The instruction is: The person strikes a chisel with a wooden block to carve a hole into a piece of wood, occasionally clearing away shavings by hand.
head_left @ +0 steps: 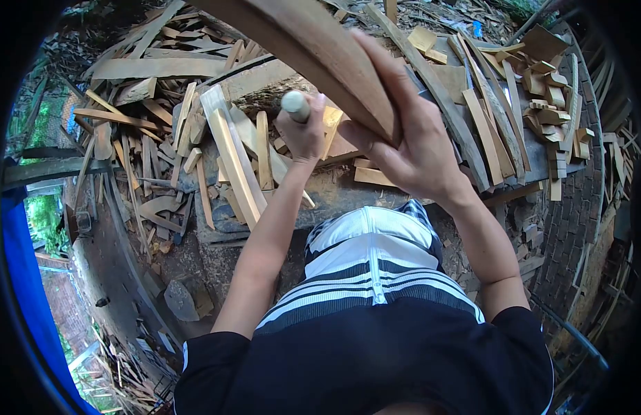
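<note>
My right hand (420, 149) is wrapped around the near end of a long, curved piece of wood (320, 52), thumb on one side and fingers on the other. The wood is raised close to the camera and runs up to the top left, out of view. Lower and to the left, my left hand (305, 135) is closed around a pale, round-ended handle (295, 105). Whatever the handle belongs to is hidden by the hand. Light wood pieces (332, 121) lie just beyond the left hand, on the low work surface (334, 200).
Long boards (234, 162) lean at the left of the work surface, among heaped offcuts (151, 145). To the right lie long strips (493, 117) and a stack of small cut blocks (548, 114). A blue sheet (33, 304) hangs at the far left.
</note>
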A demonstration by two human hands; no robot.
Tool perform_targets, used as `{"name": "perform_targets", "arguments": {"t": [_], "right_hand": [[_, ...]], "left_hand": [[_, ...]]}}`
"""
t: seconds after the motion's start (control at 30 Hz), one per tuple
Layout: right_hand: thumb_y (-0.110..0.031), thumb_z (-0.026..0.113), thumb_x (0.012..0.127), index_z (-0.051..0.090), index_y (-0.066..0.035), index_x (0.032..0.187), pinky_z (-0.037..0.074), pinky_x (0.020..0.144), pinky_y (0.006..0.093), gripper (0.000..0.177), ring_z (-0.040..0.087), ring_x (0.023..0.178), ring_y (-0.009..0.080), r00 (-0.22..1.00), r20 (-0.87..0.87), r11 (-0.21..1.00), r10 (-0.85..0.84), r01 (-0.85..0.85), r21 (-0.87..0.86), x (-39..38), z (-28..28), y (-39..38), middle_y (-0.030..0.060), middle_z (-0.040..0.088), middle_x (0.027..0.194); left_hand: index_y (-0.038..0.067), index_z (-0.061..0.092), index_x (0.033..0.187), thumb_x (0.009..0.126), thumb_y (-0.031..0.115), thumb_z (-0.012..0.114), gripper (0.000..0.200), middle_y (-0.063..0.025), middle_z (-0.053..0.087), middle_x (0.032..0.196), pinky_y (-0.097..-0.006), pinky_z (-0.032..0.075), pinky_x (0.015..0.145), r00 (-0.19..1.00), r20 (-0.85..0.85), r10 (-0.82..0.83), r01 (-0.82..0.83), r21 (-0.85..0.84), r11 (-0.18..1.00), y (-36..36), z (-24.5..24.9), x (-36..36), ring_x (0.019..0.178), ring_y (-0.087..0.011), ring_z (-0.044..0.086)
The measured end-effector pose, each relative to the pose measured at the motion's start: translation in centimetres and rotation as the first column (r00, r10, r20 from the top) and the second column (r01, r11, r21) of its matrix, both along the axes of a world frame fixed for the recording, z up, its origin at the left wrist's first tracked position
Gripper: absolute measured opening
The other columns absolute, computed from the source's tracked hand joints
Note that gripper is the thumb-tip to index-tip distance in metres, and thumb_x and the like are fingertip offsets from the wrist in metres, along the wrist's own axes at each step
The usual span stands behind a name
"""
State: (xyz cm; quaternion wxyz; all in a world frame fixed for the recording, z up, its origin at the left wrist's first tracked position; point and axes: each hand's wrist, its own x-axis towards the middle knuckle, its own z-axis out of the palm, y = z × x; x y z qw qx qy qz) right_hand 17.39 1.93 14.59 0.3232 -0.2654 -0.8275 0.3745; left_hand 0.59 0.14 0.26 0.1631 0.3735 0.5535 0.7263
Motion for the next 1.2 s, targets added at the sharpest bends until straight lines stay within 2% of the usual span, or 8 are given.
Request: {"name": "perform_targets", "arguments": {"t": [0.07, 0.13, 0.2, 0.4, 0.47, 0.57, 0.73, 1.2], "right_hand": [[-0.014, 0.069, 0.084, 0.029, -0.012, 0.151, 0.049, 0.094, 0.041, 0.078, 0.064, 0.111, 0.035, 0.979, -0.194, 0.993, 0.06, -0.038, 0.114, -0.5, 0.7, -0.3, 0.0219, 0.059, 0.129], [-0.015, 0.068, 0.082, 0.029, -0.015, 0.151, 0.053, 0.085, 0.0403, 0.08, 0.067, 0.095, 0.0387, 0.972, 0.231, 0.998, 0.048, -0.055, 0.022, 0.1, -0.2, -0.4, 0.025, 0.064, 0.115], [-0.014, 0.068, 0.082, 0.03, -0.016, 0.151, 0.054, 0.08, 0.0409, 0.079, 0.067, 0.085, 0.0405, 0.839, 0.542, 0.997, 0.049, -0.075, 0.026, 0.4, -0.7, 0.2, 0.0248, 0.066, 0.104], [-0.016, 0.067, 0.083, 0.028, -0.019, 0.152, 0.053, 0.076, 0.0429, 0.08, 0.066, 0.082, 0.041, 0.997, -0.05, 0.996, -0.06, 0.063, 0.058, 0.5, -1.6, -0.8, 0.0228, 0.066, 0.098], [-0.018, 0.067, 0.083, 0.028, -0.021, 0.152, 0.053, 0.075, 0.0451, 0.08, 0.066, 0.083, 0.0413, 0.929, 0.37, 0.999, 0.009, -0.021, 0.027, 1.1, -2.4, -0.7, 0.0234, 0.065, 0.1], [-0.02, 0.068, 0.083, 0.028, -0.022, 0.152, 0.051, 0.072, 0.0468, 0.08, 0.066, 0.082, 0.0419, 0.943, 0.332, 1.0, -0.025, 0.019, 0.021, 1.7, -2.9, -0.3, 0.0237, 0.066, 0.094], [-0.025, 0.066, 0.085, 0.024, -0.022, 0.153, 0.051, 0.078, 0.0477, 0.08, 0.067, 0.086, 0.0414, 0.951, 0.285, 0.981, -0.124, 0.161, -0.111, 2.1, -4.1, 0.1, 0.0247, 0.067, 0.093], [-0.019, 0.069, 0.084, 0.028, -0.018, 0.153, 0.051, 0.082, 0.0437, 0.08, 0.067, 0.09, 0.0387, 0.988, 0.148, 0.994, -0.05, 0.063, -0.086, 1.3, -1.2, -1.5, 0.0258, 0.066, 0.105]], "left_hand": [[0.0, 0.061, 0.079, 0.084, 0.014, 0.071, 0.018, -0.0013, 0.06, 0.067, -0.0252, 0.046, 0.058, 0.972, 0.205, -0.119, 0.095, 0.121, 0.988, -0.2, 0.1, 1.4, 0.061, -0.0095, 0.057], [-0.001, 0.06, 0.079, 0.082, 0.01, 0.069, 0.015, -0.0026, 0.061, 0.066, -0.0264, 0.046, 0.059, 0.96, 0.115, -0.256, 0.233, 0.183, 0.955, -0.3, -0.4, 0.9, 0.061, -0.0102, 0.057], [-0.001, 0.06, 0.079, 0.079, 0.007, 0.068, 0.011, -0.0043, 0.06, 0.062, -0.0284, 0.045, 0.055, 0.99, -0.135, 0.029, -0.01, 0.135, 0.991, -0.2, -1.4, 1.8, 0.057, -0.01, 0.056], [0.0, 0.064, 0.078, 0.081, 0.006, 0.068, 0.008, -0.001, 0.068, 0.076, -0.0267, 0.049, 0.062, 0.993, -0.075, -0.089, 0.091, 0.035, 0.995, -0.5, -2.6, 1.2, 0.07, -0.0088, 0.062], [0.001, 0.06, 0.076, 0.076, 0.003, 0.067, 0.007, -0.0048, 0.059, 0.064, -0.0289, 0.045, 0.056, 0.993, -0.075, -0.087, 0.091, 0.049, 0.995, -0.8, -1.5, 2.2, 0.06, -0.011, 0.057], [0.002, 0.06, 0.07, 0.076, 0.003, 0.067, 0.009, 0.0, 0.055, 0.057, -0.0271, 0.043, 0.053, 0.983, -0.157, -0.095, 0.102, 0.038, 0.994, 0.0, -3.4, 0.3, 0.055, -0.008, 0.054], [0.011, 0.048, 0.068, 0.089, 0.008, 0.065, 0.027, 0.0055, 0.045, 0.052, -0.0218, 0.033, 0.041, 0.884, 0.467, -0.004, -0.07, 0.14, 0.988, -0.1, 0.9, -2.8, 0.044, -0.0037, 0.042], [0.006, 0.054, 0.073, 0.09, 0.015, 0.068, 0.023, 0.0026, 0.052, 0.06, -0.0221, 0.039, 0.047, 0.976, 0.215, 0.011, -0.014, 0.013, 1.0, -0.9, -0.8, -0.3, 0.051, -0.0051, 0.048]]}}
